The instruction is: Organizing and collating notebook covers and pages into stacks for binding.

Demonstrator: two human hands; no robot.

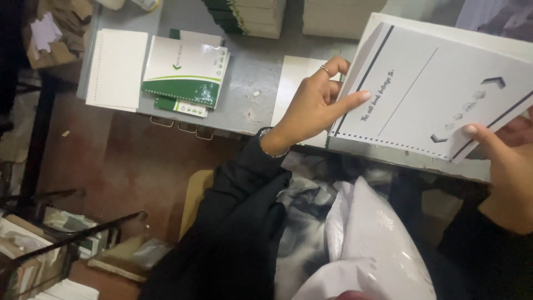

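A stack of white punched notebook pages (438, 83) with a row of small holes along its near edge is held above the grey table (250, 83). My left hand (316, 105), wearing a ring and a bracelet, grips the stack's left edge with the fingers on top. My right hand (505, 166) holds the stack's lower right corner, thumb on the top sheet. Both sleeves are black.
On the table's left lie a white punched sheet pile (116, 69) and green-and-white covers (186, 72). More stacks (244, 16) stand at the back. A white cloth (377, 244) lies in my lap. Metal racks with paper (50, 250) stand on the floor at left.
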